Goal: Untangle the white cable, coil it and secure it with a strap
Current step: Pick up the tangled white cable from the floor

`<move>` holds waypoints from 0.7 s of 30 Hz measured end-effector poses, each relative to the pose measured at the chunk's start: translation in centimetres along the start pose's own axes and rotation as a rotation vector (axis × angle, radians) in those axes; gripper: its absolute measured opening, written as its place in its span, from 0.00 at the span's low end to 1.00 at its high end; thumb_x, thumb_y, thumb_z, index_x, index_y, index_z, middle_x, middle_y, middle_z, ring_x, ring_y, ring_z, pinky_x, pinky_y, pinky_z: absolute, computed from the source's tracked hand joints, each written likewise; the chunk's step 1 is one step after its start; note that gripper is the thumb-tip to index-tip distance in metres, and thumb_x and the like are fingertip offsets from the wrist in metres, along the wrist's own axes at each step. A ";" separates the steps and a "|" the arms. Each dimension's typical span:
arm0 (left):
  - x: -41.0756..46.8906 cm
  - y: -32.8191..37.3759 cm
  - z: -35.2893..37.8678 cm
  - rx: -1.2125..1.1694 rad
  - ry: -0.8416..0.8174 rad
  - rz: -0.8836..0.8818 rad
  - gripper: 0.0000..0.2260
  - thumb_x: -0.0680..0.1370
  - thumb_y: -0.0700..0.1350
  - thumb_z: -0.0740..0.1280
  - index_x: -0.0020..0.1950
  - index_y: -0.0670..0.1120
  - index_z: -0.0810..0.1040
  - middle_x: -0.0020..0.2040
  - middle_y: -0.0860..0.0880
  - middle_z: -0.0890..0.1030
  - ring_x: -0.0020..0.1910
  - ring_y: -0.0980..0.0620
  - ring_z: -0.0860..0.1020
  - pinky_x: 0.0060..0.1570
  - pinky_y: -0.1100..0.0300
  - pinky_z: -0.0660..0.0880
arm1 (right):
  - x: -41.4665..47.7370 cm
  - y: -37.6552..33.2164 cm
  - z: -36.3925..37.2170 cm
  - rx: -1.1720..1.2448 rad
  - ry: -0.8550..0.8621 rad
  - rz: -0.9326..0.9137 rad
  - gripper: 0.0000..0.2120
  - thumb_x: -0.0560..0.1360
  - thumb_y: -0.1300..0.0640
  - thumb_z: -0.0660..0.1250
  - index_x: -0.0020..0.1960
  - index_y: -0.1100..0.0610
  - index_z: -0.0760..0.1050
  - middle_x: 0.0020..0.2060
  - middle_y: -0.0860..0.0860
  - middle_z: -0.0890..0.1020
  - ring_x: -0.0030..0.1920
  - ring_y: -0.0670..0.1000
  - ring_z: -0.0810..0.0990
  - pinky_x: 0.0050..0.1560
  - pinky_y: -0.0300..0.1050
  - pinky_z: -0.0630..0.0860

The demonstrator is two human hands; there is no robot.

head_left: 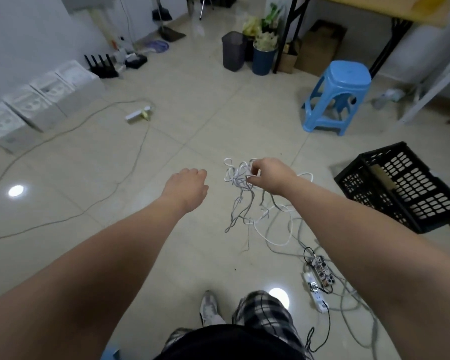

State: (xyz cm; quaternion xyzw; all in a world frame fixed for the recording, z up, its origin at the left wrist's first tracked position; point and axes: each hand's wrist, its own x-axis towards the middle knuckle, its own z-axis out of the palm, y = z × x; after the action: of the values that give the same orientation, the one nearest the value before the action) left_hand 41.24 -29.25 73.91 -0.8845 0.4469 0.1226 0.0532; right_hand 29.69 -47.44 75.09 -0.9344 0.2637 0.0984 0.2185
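A tangled white cable (238, 178) hangs in the air in front of me, its loops and loose ends trailing down toward the tiled floor. My right hand (270, 175) grips the top of the tangle with curled fingers. My left hand (189, 185) hovers a short way left of the tangle, fingers curled downward and hidden behind the back of the hand, touching nothing that I can see. No strap is visible.
A black plastic crate (400, 185) sits at the right and a blue stool (335, 97) behind it. Power strips (317, 281) with grey cords lie at lower right. White boxes (37, 105) line the left wall; another grey cord (89, 162) crosses the floor.
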 end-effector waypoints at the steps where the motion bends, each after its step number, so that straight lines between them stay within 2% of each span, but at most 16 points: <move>1: 1.3 -0.5 -0.3 0.007 -0.004 0.006 0.18 0.81 0.49 0.55 0.68 0.42 0.67 0.64 0.41 0.73 0.64 0.41 0.70 0.58 0.49 0.68 | 1.1 0.0 -0.3 0.007 -0.001 0.005 0.08 0.73 0.51 0.67 0.47 0.56 0.75 0.41 0.52 0.76 0.44 0.56 0.74 0.46 0.48 0.74; 9: 13.3 -0.8 -2.9 0.031 -0.011 0.075 0.17 0.81 0.48 0.55 0.67 0.42 0.67 0.63 0.41 0.74 0.62 0.40 0.71 0.56 0.49 0.69 | 10.7 2.4 -3.1 0.011 -0.020 0.032 0.08 0.74 0.51 0.66 0.47 0.56 0.75 0.41 0.52 0.75 0.43 0.55 0.73 0.45 0.47 0.72; 21: 32.3 1.8 -9.2 0.017 0.021 0.100 0.18 0.81 0.49 0.56 0.68 0.42 0.66 0.64 0.41 0.74 0.63 0.41 0.70 0.56 0.49 0.69 | 23.9 10.6 -11.5 0.019 -0.022 0.065 0.10 0.75 0.51 0.65 0.49 0.57 0.75 0.42 0.51 0.74 0.45 0.55 0.73 0.41 0.45 0.69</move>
State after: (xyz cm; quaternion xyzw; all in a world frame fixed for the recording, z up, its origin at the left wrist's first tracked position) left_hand 59.76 -57.37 74.30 -0.8618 0.4922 0.1119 0.0496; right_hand 44.89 -71.60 74.37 -0.9221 0.2922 0.1132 0.2271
